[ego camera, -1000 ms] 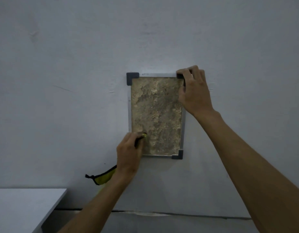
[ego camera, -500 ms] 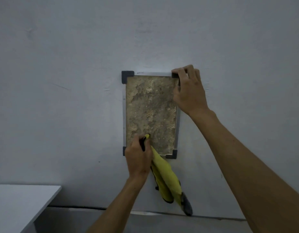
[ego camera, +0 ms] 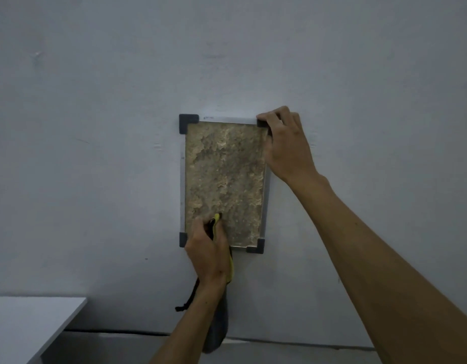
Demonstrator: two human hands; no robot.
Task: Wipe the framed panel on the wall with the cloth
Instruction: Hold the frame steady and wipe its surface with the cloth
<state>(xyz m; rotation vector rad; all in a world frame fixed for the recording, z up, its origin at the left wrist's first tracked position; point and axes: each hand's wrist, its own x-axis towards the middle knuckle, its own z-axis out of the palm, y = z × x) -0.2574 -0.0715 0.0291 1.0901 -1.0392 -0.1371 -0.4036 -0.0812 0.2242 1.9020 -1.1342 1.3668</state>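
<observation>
Grey-white wall (ego camera: 96, 127) carrying the framed panel (ego camera: 224, 179), hung upright with dark corner caps (surface mottled brown). At lower left, corner of a white table (ego camera: 30, 324), just beside the wall.

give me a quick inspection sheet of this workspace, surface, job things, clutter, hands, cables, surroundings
surface: grey wall, faint scuffs
job's things: framed panel on the wall, mottled brown face, dark corner caps; yellow and dark cloth hangs below the panel
clutter: nothing seen
grippers: left hand grips the cloth, pressing its tip to the panel's lower left; right hand holds the top right corner
cables: dark line along the wall base, cannot tell if cable or gap
surroundings: white table corner at lower left
</observation>
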